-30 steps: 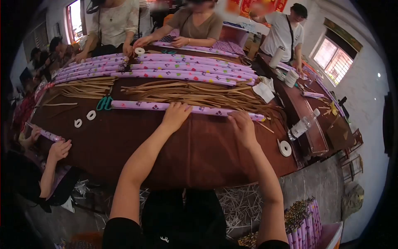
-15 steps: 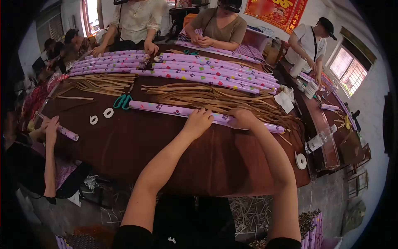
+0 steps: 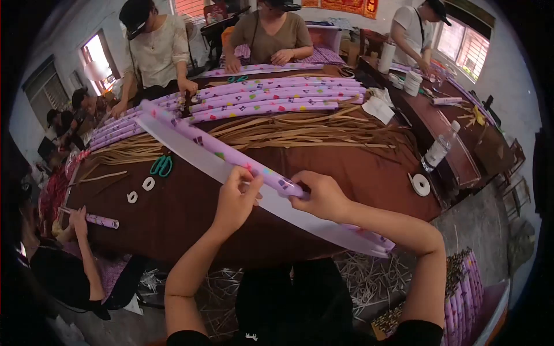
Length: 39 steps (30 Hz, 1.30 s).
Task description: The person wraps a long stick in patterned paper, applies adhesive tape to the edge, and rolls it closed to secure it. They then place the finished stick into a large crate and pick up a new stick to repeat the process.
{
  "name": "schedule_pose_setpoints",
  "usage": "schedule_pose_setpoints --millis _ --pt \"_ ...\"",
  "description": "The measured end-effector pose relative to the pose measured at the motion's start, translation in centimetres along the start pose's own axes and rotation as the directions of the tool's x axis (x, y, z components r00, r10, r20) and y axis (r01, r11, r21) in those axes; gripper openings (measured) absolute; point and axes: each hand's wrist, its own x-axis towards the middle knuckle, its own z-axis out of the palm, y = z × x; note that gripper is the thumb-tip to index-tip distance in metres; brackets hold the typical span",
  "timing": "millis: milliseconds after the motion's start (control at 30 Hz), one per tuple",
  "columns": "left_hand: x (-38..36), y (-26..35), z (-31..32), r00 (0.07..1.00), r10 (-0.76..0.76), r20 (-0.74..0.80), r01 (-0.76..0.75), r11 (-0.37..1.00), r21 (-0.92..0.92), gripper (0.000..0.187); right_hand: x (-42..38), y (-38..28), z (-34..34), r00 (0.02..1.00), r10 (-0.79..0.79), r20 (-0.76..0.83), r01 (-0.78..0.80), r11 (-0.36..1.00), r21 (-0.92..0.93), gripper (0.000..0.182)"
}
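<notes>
A long roll of purple printed sheet [image 3: 219, 149] slants across in front of me, lifted above the brown tabletop [image 3: 190, 222]. A flap of it with a pale whitish underside [image 3: 199, 158] hangs loose along its lower side. Near the middle, my left hand [image 3: 235, 199] pinches the sheet with thumb and fingers. My right hand [image 3: 322, 196] is wrapped round the roll to the right of that, and its fingers partly hide it. Green-handled scissors [image 3: 161, 165] and two white tape rolls [image 3: 148, 183] lie to the left of my hands.
Brown strips [image 3: 288, 130] lie in a heap beyond the roll, with several finished purple rolls [image 3: 271, 95] behind. A water bottle [image 3: 441, 147] and another tape roll [image 3: 419, 184] stand and lie at right. A co-worker's hand [image 3: 78, 222] holds a short roll at left. Other people work across the table.
The purple roll was lying on the table by the brown strips; now it is raised, nearer me and tilted, with its flap partly unwound. Both hands have shifted along with it.
</notes>
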Motion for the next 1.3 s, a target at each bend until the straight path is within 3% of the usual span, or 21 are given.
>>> schedule_pose_setpoints --millis 100,167,300,333,400,433,467,500,533,567,600,633,667,700,733,767,800,867,1033,1100,1300 --pt "1.7 2.9 0.3 0.993 0.100 -0.064 -0.105 0.990 -0.088 0.035 1.3 -1.8 2.2 0.965 0.163 -0.205 -0.111 0.963 0.244 0.032" --pt "3.8 5.2 0.8 0.995 0.095 -0.038 -0.097 0.993 -0.069 0.040 2.7 -3.4 4.6 0.883 0.235 -0.406 -0.057 0.913 0.405 0.028" --pt "6.0 9.4 1.8 0.980 0.173 0.098 -0.195 0.926 0.322 0.050 4.9 -6.6 9.8 0.652 0.319 -0.688 0.197 0.805 0.559 0.027" --pt "5.8 10.3 2.0 0.970 0.192 0.152 -0.239 0.873 0.426 0.050 5.1 -7.1 10.6 0.580 0.279 -0.766 0.261 0.827 0.499 0.026" --pt "5.5 9.7 2.1 0.959 0.182 0.217 -0.278 0.756 0.593 0.047 4.7 -8.1 12.4 0.650 0.474 -0.594 0.266 0.590 0.762 0.029" --pt "5.4 8.6 2.1 0.961 0.158 0.228 -0.272 0.698 0.662 0.044 4.6 -7.5 13.7 0.690 0.481 -0.541 0.172 0.616 0.768 0.043" --pt "4.7 7.7 2.0 0.917 0.255 0.306 -0.398 0.623 0.673 0.043 4.7 -8.4 14.4 0.561 0.448 -0.697 0.172 0.760 0.627 0.058" --pt "3.5 7.2 2.0 0.856 0.351 0.380 -0.517 0.540 0.664 0.041 3.2 -9.0 13.4 0.711 0.504 -0.490 -0.009 0.704 0.711 0.074" --pt "2.1 8.1 2.2 0.833 0.313 0.456 -0.549 0.376 0.746 0.042 3.0 -7.4 14.7 0.663 0.266 -0.700 0.158 0.864 0.478 0.069" --pt "0.8 8.1 2.0 0.810 0.280 0.515 -0.574 0.194 0.796 0.042 1.6 -6.0 14.0 0.874 0.130 -0.467 0.011 0.958 0.287 0.059" --pt "1.2 4.0 -0.4 0.745 0.311 0.590 -0.651 0.145 0.746 0.044 0.2 -4.8 13.0 0.989 0.080 -0.126 -0.072 0.995 0.065 0.051" --pt "2.2 0.1 -2.5 0.678 0.342 0.650 -0.712 0.088 0.697 0.046 -1.5 -4.5 12.1 0.995 0.082 0.054 -0.079 0.996 -0.046 0.041" --pt "0.9 -0.5 -2.0 0.731 0.210 0.650 -0.676 0.086 0.732 0.045 -3.0 -4.7 11.5 0.967 0.096 0.236 -0.064 0.988 -0.139 0.034" --pt "-0.5 -1.2 -1.5 0.768 0.074 0.636 -0.640 0.071 0.765 0.044 -4.5 -3.8 12.4 0.987 -0.152 0.055 0.156 0.983 -0.099 0.030" --pt "-1.6 -1.9 -1.0 0.775 0.035 0.632 -0.632 0.086 0.770 0.044 -6.0 -3.7 12.2 0.911 -0.394 -0.119 0.383 0.918 -0.106 0.027" --pt "-2.7 -2.6 -0.5 0.765 0.031 0.643 -0.642 0.115 0.758 0.044 -7.2 -3.7 12.0 0.834 -0.515 -0.196 0.477 0.853 -0.211 0.028" --pt "-4.0 -2.9 -0.6 0.753 0.043 0.657 -0.655 0.143 0.742 0.045 -7.7 -3.3 11.1 0.841 -0.503 -0.199 0.465 0.860 -0.209 0.028" --pt "-5.5 -3.4 -0.4 0.732 0.071 0.678 -0.678 0.180 0.713 0.045 -8.7 -2.1 9.3 0.775 -0.613 -0.153 0.394 0.659 -0.640 0.033" --pt "-6.7 -4.5 0.4 0.710 0.126 0.693 -0.702 0.206 0.682 0.045 -10.2 0.8 7.1 0.820 -0.573 0.013 0.410 0.569 -0.713 0.051" --pt "-6.9 -4.7 0.6 0.706 0.143 0.694 -0.706 0.213 0.675 0.045 -10.4 1.6 7.4 0.930 -0.351 0.109 0.334 0.685 -0.647 0.052" --pt "-7.1 -5.5 1.0 0.698 0.187 0.692 -0.716 0.220 0.663 0.046 -10.7 3.3 7.0 0.878 -0.478 0.034 0.380 0.651 -0.657 0.048"
